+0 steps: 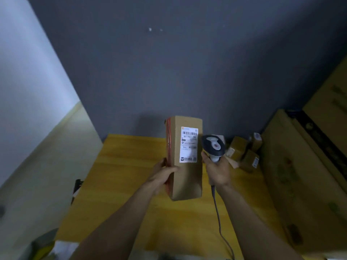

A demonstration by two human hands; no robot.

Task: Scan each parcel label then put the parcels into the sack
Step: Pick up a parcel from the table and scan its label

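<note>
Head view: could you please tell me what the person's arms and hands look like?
The left forearm and right forearm are bare, with no sleeves in view. The left hand and right hand are ungloved; no watch, ring or band shows.

A parcel-sorting back room: small brown cardboard parcels with white shipping labels (244, 152) on a yellow wooden table (122, 175), large stacked cardboard cartons (300, 181), a grey corded barcode scanner (214, 145), a bare dark grey wall (169, 62).
</note>
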